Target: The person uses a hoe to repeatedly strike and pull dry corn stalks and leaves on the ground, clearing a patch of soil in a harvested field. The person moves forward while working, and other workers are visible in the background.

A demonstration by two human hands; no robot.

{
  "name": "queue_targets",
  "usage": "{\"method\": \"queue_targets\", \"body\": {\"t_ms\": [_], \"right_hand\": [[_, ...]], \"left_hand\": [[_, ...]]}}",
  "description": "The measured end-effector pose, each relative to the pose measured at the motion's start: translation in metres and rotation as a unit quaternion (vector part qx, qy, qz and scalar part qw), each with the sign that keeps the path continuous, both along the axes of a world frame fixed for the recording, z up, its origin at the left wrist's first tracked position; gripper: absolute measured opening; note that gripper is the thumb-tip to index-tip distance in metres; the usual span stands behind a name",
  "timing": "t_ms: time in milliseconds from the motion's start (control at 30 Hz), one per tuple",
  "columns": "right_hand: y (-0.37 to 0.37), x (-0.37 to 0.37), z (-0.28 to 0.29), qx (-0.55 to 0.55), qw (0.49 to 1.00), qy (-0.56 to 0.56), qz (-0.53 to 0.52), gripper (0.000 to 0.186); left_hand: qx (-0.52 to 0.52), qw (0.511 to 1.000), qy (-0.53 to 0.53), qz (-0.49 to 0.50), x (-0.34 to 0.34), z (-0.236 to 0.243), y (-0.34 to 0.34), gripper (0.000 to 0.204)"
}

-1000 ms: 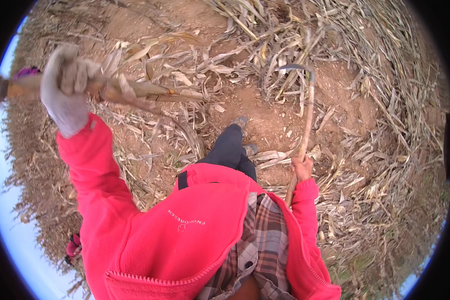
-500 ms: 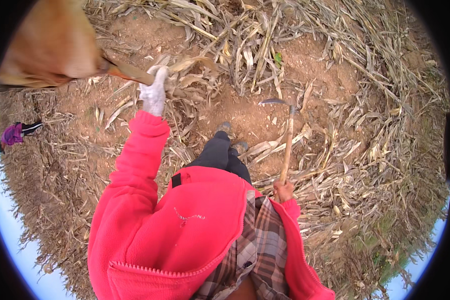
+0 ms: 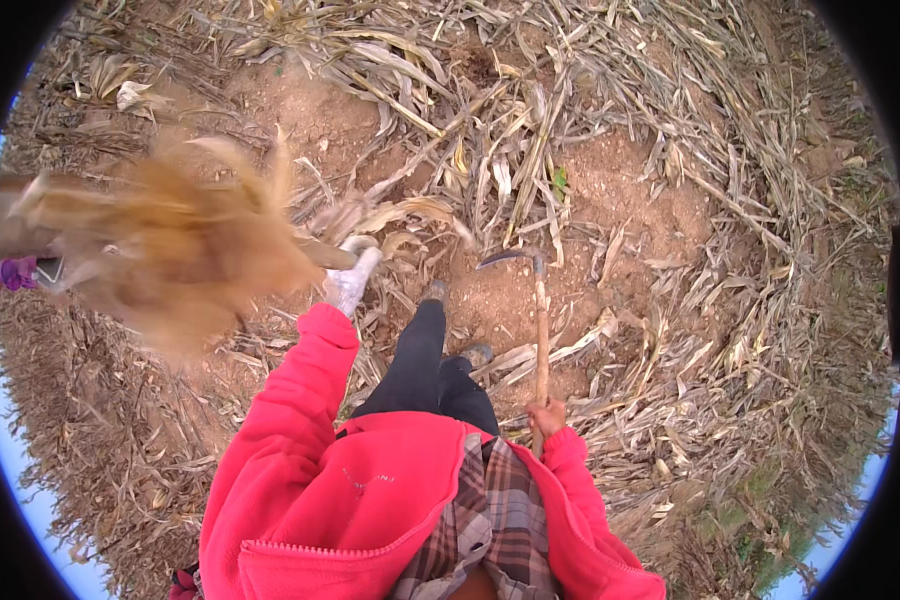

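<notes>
My left hand (image 3: 350,278), in a whitish glove, is closed round the lower end of a dry corn stalk (image 3: 323,254). The stalk stretches away to the left, its brown leaves (image 3: 195,235) smeared by motion. Bare fingers of my right hand (image 3: 546,414) wrap the wooden handle of a sickle (image 3: 542,340), low on the right of my body. The handle points away from me, and the curved dark blade at its far end hangs over bare soil, tip toward the left.
Dry corn stalks and husks (image 3: 670,420) cover much of the ground, thickest on the right. Reddish soil (image 3: 610,200) shows between them. My dark shoes (image 3: 478,354) stand amid the litter. A person in purple (image 3: 18,274) is at the far left, partly behind the stalk.
My left hand has come nearer and to the right, swinging the corn stalk with it. The sickle has shifted left. The view has tilted, so the ground sits lower in it.
</notes>
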State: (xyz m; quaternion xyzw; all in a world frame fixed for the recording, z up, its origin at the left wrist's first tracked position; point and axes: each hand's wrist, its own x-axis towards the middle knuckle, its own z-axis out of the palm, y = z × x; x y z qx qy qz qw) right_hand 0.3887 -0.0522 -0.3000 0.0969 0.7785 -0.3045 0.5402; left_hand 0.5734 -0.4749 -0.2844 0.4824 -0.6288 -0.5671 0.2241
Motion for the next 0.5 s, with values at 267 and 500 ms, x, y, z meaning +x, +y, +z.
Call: {"method": "queue_targets", "body": {"t_ms": [267,500], "right_hand": [[-0.070,-0.015,0.018,-0.062,0.997,0.025,-0.034,0.014],[-0.116,-0.023,0.043,-0.063,0.996,0.040,-0.054,0.011]], "left_hand": [[0.004,0.994,-0.021,0.111,-0.064,0.074,-0.084,0.036],[-0.019,0.956,0.288,0.043,-0.090,0.210,-0.233,0.037]]}}
